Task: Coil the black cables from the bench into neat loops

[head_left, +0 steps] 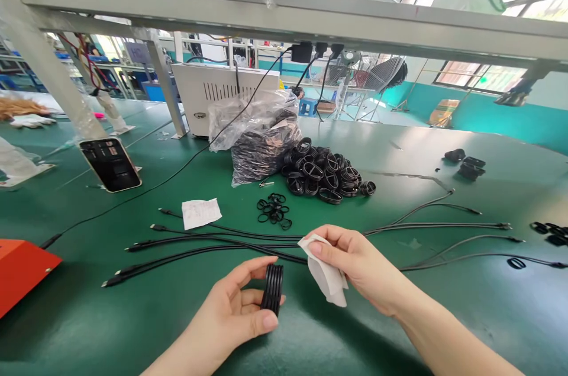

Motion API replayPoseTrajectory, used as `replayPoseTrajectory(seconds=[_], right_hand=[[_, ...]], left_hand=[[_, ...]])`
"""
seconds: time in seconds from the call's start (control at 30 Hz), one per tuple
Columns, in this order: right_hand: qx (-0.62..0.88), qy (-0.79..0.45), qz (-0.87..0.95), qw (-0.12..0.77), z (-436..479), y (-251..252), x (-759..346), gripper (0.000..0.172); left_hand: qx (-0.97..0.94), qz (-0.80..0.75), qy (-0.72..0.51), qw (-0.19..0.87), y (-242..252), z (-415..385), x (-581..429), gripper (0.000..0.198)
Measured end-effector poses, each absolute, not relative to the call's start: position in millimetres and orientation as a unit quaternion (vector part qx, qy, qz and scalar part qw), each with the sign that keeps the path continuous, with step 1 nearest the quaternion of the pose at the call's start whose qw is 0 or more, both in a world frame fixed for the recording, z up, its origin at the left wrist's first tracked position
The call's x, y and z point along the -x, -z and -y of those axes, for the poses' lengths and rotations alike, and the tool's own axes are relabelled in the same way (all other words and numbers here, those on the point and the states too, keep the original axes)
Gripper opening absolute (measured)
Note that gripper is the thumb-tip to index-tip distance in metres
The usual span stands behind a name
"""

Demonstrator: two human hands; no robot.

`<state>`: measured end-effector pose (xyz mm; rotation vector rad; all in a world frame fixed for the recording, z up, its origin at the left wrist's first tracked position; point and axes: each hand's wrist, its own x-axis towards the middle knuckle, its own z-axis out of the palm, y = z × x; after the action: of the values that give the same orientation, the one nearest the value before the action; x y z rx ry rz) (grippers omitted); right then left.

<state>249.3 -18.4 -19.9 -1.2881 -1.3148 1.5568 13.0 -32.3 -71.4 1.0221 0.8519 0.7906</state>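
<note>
Coiled black cable (272,289) — light and springy, best pinched across its flat sides — stands upright in the left hand (233,311), held between thumb and fingers; the right hand (355,263) just beside it grasps a white wipe (327,274); loose black cables (444,225) lie across the green worktop (465,317) below.

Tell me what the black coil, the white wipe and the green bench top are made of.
The black coil looks like matte rubber or soft plastic, given its dull sheen. The white wipe seems nonwoven fabric or paper, as it creases limply. The green bench top looks like smooth vinyl matting, given its glossy glare.
</note>
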Motion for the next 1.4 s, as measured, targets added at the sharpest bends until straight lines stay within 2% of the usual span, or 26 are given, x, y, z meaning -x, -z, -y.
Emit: replayPoseTrajectory(seconds=[0.17, 0.23, 0.3, 0.4, 0.5, 0.67, 0.83, 1.03, 1.23, 1.4], right_hand=[[0.487, -0.534, 0.563, 0.401, 27.8, 27.1, -233.6, 0.032], [0.463, -0.425, 0.638, 0.445, 32.8, 34.0, -226.7, 0.025], [0.392, -0.252, 0.754, 0.463, 36.8, 39.9, -222.8, 0.022], [0.266, -0.005, 0.888, 0.375, 39.5, 41.8, -223.2, 0.029], [0.221, 0.105, 0.918, 0.312, 37.4, 38.7, -226.7, 0.031], [0.257, 0.113, 0.911, 0.303, 28.2, 45.1, -232.1, 0.032], [0.305, 0.073, 0.885, 0.345, 28.5, 50.2, -236.7, 0.027], [0.255, 0.082, 0.915, 0.301, 35.7, 42.5, -233.8, 0.029], [0.248, 0.08, 0.916, 0.304, 32.7, 43.6, -232.1, 0.03], [0.324, 0.0, 0.867, 0.378, 25.7, 50.3, -235.2, 0.03]], left_hand=[[-0.457, -0.394, -0.34, 0.722, 69.5, 34.1, -10.9, 0.069], [-0.462, -0.399, -0.321, 0.724, 68.9, 34.6, -10.1, 0.069], [-0.465, -0.404, -0.313, 0.723, 68.2, 35.4, -10.1, 0.069], [-0.475, -0.41, -0.308, 0.715, 67.6, 36.3, -11.4, 0.069], [-0.487, -0.411, -0.304, 0.708, 68.5, 36.3, -12.5, 0.064], [-0.499, -0.396, -0.305, 0.708, 70.6, 36.2, -11.9, 0.059], [-0.501, -0.39, -0.309, 0.708, 66.5, 38.3, -12.3, 0.055], [-0.501, -0.394, -0.311, 0.705, 64.3, 37.9, -14.5, 0.055], [-0.504, -0.395, -0.306, 0.704, 64.8, 37.9, -13.7, 0.058], [-0.509, -0.4, -0.304, 0.699, 64.8, 37.6, -12.9, 0.056]])
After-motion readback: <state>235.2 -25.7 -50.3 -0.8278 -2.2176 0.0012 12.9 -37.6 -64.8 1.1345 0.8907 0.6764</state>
